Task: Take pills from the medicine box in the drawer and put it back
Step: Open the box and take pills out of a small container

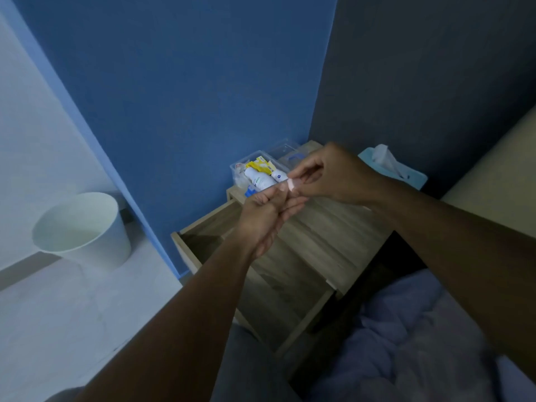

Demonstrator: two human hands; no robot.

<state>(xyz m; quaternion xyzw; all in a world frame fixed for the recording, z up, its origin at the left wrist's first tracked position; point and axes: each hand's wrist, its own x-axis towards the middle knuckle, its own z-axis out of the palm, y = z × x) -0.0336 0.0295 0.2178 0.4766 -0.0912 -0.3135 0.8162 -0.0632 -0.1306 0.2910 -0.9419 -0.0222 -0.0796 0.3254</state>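
A clear plastic medicine box (235,167) stands open at the back of the wooden nightstand (333,227), filled with white bottles (259,179) and a yellow packet (262,166). Its clear lid (285,149) lies just behind it. The nightstand's drawer (200,245) is pulled out towards me and looks dark inside. Both hands hover in front of the box, above the drawer. My right hand (333,178) pinches a small pale pill strip (291,184). My left hand (266,216) is turned palm up, its thumb and fingertips holding the strip's other end.
A light blue tissue box (406,175) sits to the right of the nightstand by the dark wall. A white waste bin (84,227) stands on the floor at the left. A purple blanket (420,329) covers the bed at lower right.
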